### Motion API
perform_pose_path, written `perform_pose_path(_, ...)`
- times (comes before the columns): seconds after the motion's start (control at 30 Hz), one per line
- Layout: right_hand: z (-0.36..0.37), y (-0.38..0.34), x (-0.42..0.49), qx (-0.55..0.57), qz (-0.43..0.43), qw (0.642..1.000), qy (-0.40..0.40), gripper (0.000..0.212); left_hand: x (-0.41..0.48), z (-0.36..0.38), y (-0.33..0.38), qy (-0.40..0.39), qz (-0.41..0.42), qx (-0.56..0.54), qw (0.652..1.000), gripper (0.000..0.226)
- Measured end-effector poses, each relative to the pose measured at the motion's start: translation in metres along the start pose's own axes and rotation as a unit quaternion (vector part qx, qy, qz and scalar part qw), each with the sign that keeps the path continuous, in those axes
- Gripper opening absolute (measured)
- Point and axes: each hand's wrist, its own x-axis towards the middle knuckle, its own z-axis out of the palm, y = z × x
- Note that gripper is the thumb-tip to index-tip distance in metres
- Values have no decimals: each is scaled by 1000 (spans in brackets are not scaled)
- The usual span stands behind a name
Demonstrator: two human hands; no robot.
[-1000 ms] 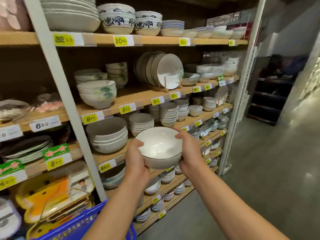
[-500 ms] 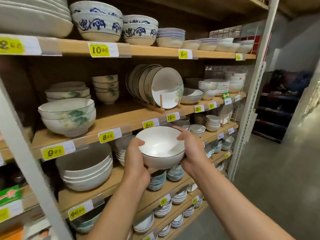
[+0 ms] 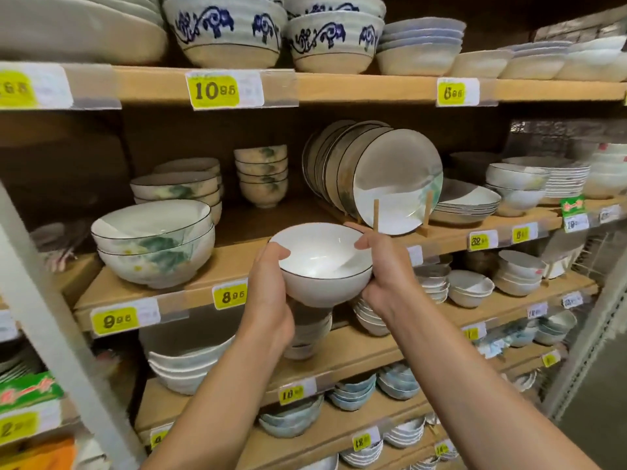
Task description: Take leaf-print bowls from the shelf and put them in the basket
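One white, dark-rimmed ceramic bowl (image 3: 322, 262), upright — left hand (image 3: 268, 286) and right hand (image 3: 386, 276) clasp opposite sides, presumably to steady it. Green leaf-print bowls (image 3: 152, 245) stacked left of it.

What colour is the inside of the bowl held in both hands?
Plain white inside the bowl, with a thin dark rim line; head view.

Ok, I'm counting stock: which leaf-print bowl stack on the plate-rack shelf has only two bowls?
The front-left stack, above the 9.95 tag: two wide bowls. The stack behind it and the small bowls further right are piled higher.
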Motion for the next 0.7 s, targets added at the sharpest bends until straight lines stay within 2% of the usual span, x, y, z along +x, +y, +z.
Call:
perform_pose_path(0.1,8,-5,34,-12,15,999,-38,44,21,9,3,39,43,6,998,33)
perform_pose_path(0.3,27,-18,89,-17,51,993,-104,42,56,27,13,91,98,2,991,39)
perform_pose_path(0.43,41,-18,112,-6,59,990,-125,39,66,40,2,135,168,-32,976,59)
perform_pose_path(0.57,58,-8,122,-38,74,989,-122,31,73,54,-7,193,196,0,961,75)
perform_pose_path(0.63,65,-3,122,-41,88,988,-117,27,81,53,-4,225,188,-19,956,72)
perform_pose_path(0.7,69,4,125,-42,74,989,-125,22,90,49,2,237,188,-32,953,58)
